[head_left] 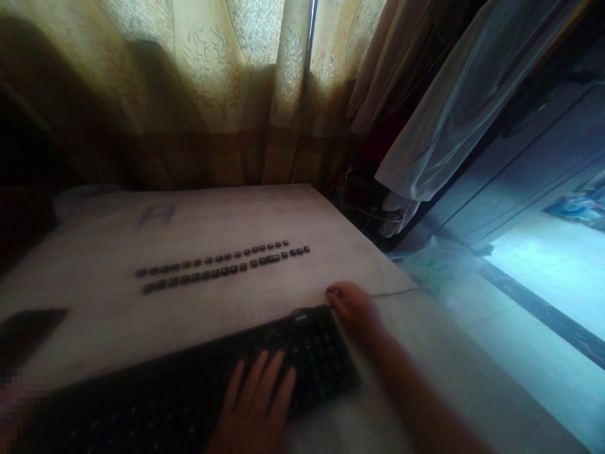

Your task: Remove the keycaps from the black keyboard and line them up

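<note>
A black keyboard (pixel 179 372) lies at a slant across the near part of the white-covered table. My left hand (pixel 259 391) rests on its keys with fingers spread. Beyond the keyboard's far right corner is my right hand (pixel 350 306), its thumb and fingers pinched together. Something small and dark shows at the fingertips, too blurred to name. A thin dark cable (pixel 394 293) runs from behind this hand toward the table's right edge. Farther back, loose black keycaps (pixel 224 271) stand in two rows, one of them wider than the others.
A dark flat object (pixel 31 331) lies at the left. Patterned curtains (pixel 208 82) hang behind the table (pixel 265 208). Pale cloth (pixel 435 132) hangs at the back right. Past the right edge are a clear plastic bag (pixel 432 265) and the tiled floor (pixel 515 328).
</note>
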`<state>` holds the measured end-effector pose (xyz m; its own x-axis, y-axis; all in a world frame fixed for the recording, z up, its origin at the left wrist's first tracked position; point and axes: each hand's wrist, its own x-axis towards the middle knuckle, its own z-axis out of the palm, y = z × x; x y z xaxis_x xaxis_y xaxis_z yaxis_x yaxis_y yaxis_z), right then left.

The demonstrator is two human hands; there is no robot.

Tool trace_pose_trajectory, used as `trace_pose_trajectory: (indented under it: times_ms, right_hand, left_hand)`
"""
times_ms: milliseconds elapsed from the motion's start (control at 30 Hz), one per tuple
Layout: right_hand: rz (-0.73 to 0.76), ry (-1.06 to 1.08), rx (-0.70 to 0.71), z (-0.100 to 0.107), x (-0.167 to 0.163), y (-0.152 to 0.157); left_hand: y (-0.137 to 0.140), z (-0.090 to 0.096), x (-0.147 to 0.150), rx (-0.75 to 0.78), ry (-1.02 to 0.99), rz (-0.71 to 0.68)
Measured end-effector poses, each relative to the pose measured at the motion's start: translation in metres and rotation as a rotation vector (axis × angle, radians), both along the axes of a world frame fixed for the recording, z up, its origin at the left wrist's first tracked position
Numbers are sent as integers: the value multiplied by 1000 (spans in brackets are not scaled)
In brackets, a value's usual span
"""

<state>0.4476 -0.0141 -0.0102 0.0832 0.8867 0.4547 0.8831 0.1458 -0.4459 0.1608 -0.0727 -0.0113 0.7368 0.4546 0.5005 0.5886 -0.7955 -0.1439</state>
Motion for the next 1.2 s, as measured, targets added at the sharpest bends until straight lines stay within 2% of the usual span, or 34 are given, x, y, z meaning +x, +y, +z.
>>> trace_pose_trajectory:
  times_ms: [133,333,433,567,733,1000,1200]
  right_hand:
    - [20,101,18,0,-3,3]
    - [78,132,-4,-5,2,-1]
    - [66,158,-8,-3,4,-1]
    - [89,154,-28,1,6,1]
    - [127,188,-89,1,9,2]
    - [135,220,-83,2,9,0]
    - [114,192,-101,1,9,1]
  left_hand:
    - [-3,-9,4,-60,-130,57]
    - [-6,-15,7,-99,-179,68]
    - [-4,-10,4,-72,-141,53]
    - [1,-3,-1,25,18,-7]
    - [2,-3,-2,9,-27,24]
    - [0,-5,0,-5,-53,34]
    - [5,-4,-3,86,33,-23]
